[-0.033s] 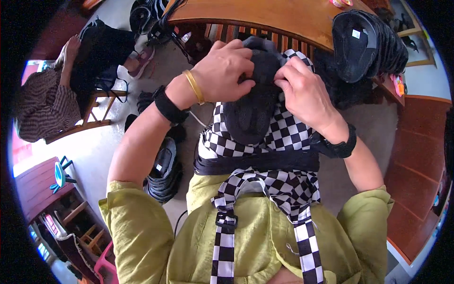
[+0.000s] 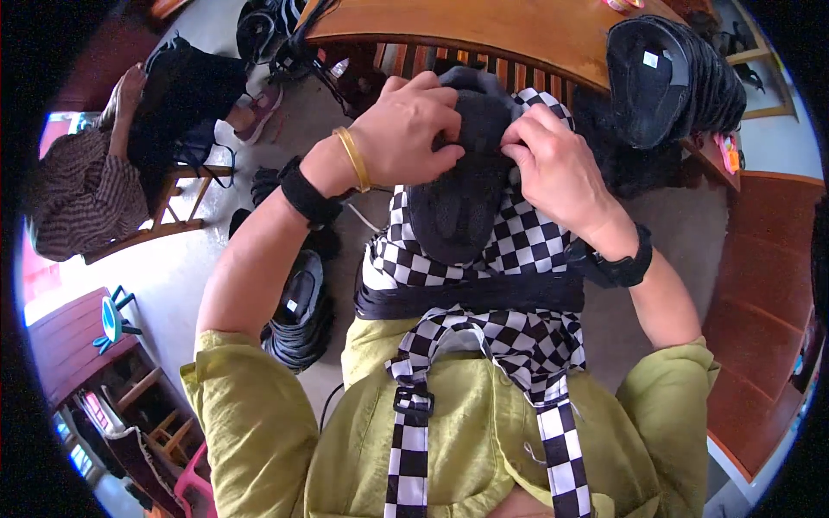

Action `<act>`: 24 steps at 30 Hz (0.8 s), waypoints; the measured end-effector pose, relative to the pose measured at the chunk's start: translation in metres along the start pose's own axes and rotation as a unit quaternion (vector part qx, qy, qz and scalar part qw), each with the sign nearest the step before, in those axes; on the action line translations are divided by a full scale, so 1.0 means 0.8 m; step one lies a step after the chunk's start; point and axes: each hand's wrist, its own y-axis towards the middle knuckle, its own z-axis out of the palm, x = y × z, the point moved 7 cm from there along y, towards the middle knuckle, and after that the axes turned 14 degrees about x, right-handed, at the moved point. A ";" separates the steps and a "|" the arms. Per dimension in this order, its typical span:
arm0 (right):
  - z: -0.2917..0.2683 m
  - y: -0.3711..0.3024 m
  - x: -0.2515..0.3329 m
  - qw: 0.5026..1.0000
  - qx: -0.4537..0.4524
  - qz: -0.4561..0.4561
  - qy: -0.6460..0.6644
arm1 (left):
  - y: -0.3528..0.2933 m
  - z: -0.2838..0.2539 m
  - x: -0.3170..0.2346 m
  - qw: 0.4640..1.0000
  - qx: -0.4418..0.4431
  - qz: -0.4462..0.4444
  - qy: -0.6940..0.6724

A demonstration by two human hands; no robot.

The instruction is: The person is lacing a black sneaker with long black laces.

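Observation:
A black fabric shoe upper (image 2: pixel 452 214) lies along my lap on a black-and-white checkered apron (image 2: pixel 532 245), its rounded end toward me. My left hand (image 2: pixel 413 129), with a gold bangle on the wrist, has its fingers curled and closed on the upper's left edge. Against the opposite edge, my right hand (image 2: pixel 553 162) pinches the fabric between thumb and forefinger. Its fingertips are partly hidden, and I cannot make out any small tool or thread in them. Both wrists wear black bands.
A wooden table (image 2: pixel 492 30) stands ahead, with a stack of black shoe uppers (image 2: pixel 652 82) at its right end. Another stack (image 2: pixel 298 315) is on the floor to my left. A person in a striped top (image 2: pixel 91 194) sits at the far left beside a wooden chair (image 2: pixel 186 194).

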 end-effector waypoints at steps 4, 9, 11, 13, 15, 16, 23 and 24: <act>0.005 0.000 -0.013 1.000 0.015 0.020 0.013 | 0.003 0.005 0.014 0.999 -0.036 -0.003 -0.040; 0.001 0.001 -0.011 0.998 0.015 0.014 0.054 | 0.012 0.000 0.019 0.999 -0.002 -0.028 -0.020; -0.002 0.002 -0.002 0.999 0.001 -0.024 0.048 | 0.012 -0.005 0.014 1.000 -0.015 0.009 0.008; -0.005 0.001 0.004 0.997 -0.014 -0.059 0.043 | 0.012 -0.008 0.010 0.999 -0.020 0.023 -0.031; -0.001 0.003 0.007 0.997 0.001 -0.082 -0.015 | 0.009 -0.010 0.007 0.997 -0.023 0.037 -0.070; -0.001 0.004 0.005 0.997 0.001 -0.081 -0.014 | 0.005 -0.012 0.006 0.997 -0.033 0.049 -0.059; -0.003 0.009 0.005 0.991 0.003 -0.121 -0.050 | 0.012 -0.013 0.007 0.998 0.046 0.026 -0.029; -0.003 0.011 0.004 0.991 0.010 -0.125 -0.053 | 0.015 -0.015 0.004 0.998 0.047 0.027 -0.029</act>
